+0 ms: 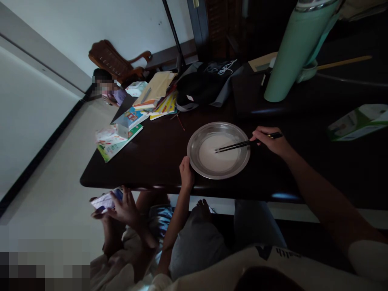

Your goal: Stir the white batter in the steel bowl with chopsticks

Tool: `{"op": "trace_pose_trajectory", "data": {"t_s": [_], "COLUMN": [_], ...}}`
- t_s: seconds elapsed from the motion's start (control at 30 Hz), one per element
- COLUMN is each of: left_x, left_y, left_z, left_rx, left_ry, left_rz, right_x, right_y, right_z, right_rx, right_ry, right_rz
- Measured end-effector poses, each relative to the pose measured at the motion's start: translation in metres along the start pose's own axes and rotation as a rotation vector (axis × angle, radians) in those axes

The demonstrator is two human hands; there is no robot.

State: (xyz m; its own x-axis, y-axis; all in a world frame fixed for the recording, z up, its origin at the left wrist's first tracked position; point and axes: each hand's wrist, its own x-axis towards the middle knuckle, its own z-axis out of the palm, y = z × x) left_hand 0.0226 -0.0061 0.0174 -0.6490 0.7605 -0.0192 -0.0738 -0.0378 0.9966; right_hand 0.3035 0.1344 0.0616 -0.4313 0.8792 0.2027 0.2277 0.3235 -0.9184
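A round metal plate (pixel 195 159) with a pale white batter or liquid in it sits on the dark table (pixel 151 157) in front of me. My right hand (pixel 271 141) is closed on a pair of dark chopsticks (pixel 239 144); their tips reach into the white liquid near the plate's middle. My left hand (pixel 186 173) grips the plate's near left rim, fingers closed against its edge.
A tall green flask (pixel 295 48) stands at the back right, a green-white carton (pixel 359 121) at the right edge. Books and boxes (pixel 133 117) and a dark bag (pixel 201 87) lie at the back left. Beside me another person's hands hold a phone (pixel 107 200).
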Motion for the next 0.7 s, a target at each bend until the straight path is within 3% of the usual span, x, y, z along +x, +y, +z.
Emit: {"op": "trace_pose_trajectory", "data": {"t_s": [0.1,0.27,0.47,0.63,0.7], "left_x": [-0.0006,0.0001,0.0004,-0.0004,-0.0009], "left_y": [0.0011,-0.0012,-0.0025,0.0018,0.0031], "left_z": [0.0002,-0.0009,-0.0012,0.0008,0.0016], "left_rx": [0.01,0.001,-0.032,-0.031,-0.03], "left_ry": [-0.008,-0.028,-0.025,-0.001,0.006], "left_rz": [0.007,0.028,0.007,-0.016,-0.03], "right_x": [-0.0004,-0.0012,0.0008,-0.0003,0.0], "right_y": [-0.0002,-0.0018,0.0038,0.0029,0.0027], "right_z": [-0.0012,0.0044,-0.0018,0.0031,0.0043], "right_rx": [0.034,0.019,0.052,0.043,0.005], "right_ry": [0.014,-0.079,0.079,-0.067,-0.068], "right_rz": [0.002,-0.003,0.009,0.005,-0.001]}}
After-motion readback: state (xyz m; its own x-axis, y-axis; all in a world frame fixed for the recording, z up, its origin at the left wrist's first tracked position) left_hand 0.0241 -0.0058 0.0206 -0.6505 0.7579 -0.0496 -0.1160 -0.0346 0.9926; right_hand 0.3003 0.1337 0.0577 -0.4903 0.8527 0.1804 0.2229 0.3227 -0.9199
